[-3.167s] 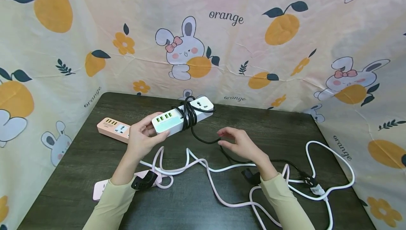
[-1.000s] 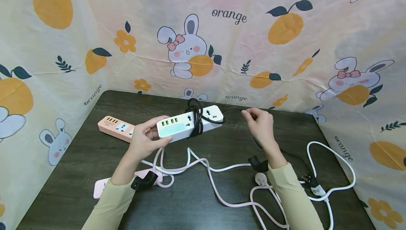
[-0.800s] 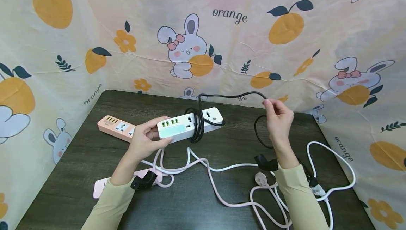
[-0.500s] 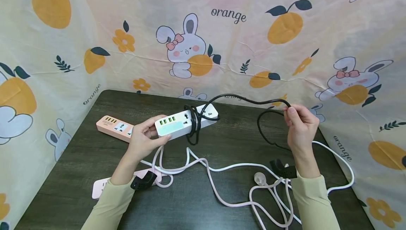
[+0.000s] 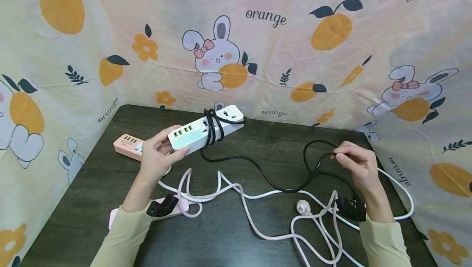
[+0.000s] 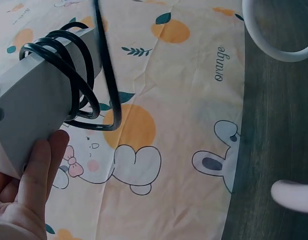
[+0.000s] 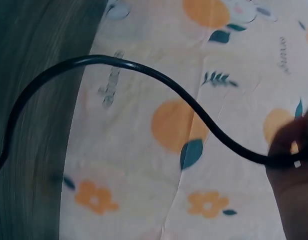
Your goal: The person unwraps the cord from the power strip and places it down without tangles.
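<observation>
My left hand (image 5: 157,156) grips the near-left end of a white power strip (image 5: 197,135), held tilted above the table. Several loops of black power cord (image 5: 212,125) wrap around the strip's middle, as the left wrist view also shows around the pale strip body (image 6: 36,100). From the loops the cord (image 5: 254,162) sags to the table and runs right. My right hand (image 5: 359,164) pinches that cord between thumb and fingers at the right. In the right wrist view the black cord (image 7: 169,82) curves up to the fingers, which are partly cut off by the frame.
An orange-pink power strip (image 5: 127,146) lies behind my left hand, partly hidden. A pink strip (image 5: 184,205) lies under my left forearm. White and pinkish cords (image 5: 247,218) tangle across the dark table (image 5: 221,242), with a white plug (image 5: 303,207) near the right. A patterned cloth (image 5: 280,54) hangs behind.
My right hand drew the black cord up and right, then came lower, and the cord now droops onto the table. The white power strip has shifted left and tilted more; fewer loops circle it.
</observation>
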Available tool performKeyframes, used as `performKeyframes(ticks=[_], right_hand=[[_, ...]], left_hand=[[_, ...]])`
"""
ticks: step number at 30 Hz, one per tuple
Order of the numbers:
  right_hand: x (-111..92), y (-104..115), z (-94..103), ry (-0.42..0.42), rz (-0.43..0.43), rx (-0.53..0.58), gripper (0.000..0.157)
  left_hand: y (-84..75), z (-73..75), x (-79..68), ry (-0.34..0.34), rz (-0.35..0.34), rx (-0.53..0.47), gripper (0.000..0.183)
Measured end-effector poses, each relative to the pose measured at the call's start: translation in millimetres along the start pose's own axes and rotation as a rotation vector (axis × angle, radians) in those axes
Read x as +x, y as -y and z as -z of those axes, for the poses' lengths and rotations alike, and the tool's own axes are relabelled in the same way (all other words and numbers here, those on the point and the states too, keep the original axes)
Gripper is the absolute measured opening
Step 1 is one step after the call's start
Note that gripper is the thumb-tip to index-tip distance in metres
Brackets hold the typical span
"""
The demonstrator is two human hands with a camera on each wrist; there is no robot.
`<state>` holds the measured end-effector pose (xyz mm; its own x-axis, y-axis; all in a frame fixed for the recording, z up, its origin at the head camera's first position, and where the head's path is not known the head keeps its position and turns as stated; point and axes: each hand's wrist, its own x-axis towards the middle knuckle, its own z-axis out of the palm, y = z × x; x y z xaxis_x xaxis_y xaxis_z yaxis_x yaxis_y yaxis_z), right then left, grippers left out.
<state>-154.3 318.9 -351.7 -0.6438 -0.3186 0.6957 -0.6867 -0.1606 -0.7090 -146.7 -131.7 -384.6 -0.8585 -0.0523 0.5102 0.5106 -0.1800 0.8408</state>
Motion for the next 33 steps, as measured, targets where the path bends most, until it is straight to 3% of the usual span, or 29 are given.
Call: performKeyframes(ticks=[6, 9, 12, 19, 25, 33], right_hand=[[-14, -2, 11.8, 0.273, -0.153, -0.383, 0.041], [-22, -4, 12.4, 0.344, -0.243, -0.541, 0.039], [-28, -7, 9.8, 0.376, -0.316, -0.628, 0.031], [-39, -19, 3.8, 0.429, -0.404, -0.727, 0.013], [-45, -34, 1.6, 0.423, -0.470, -0.761, 0.009], [-44, -47, -2.6, 0.537, -0.538, -0.819, 0.007]], left_hand=[[-2.5, 0.8, 0.9, -0.017, 0.005, -0.004, 0.048], [-2.9, 0.5, 0.7, -0.016, 0.006, -0.006, 0.048], [-3.2, -0.1, 0.5, -0.011, 0.002, -0.004, 0.048], [-3.2, -0.6, -0.4, -0.005, 0.015, 0.006, 0.048], [-2.2, -0.9, -0.3, 0.004, 0.008, 0.017, 0.048], [-0.6, -1.4, -0.1, 0.016, 0.003, 0.010, 0.048]])
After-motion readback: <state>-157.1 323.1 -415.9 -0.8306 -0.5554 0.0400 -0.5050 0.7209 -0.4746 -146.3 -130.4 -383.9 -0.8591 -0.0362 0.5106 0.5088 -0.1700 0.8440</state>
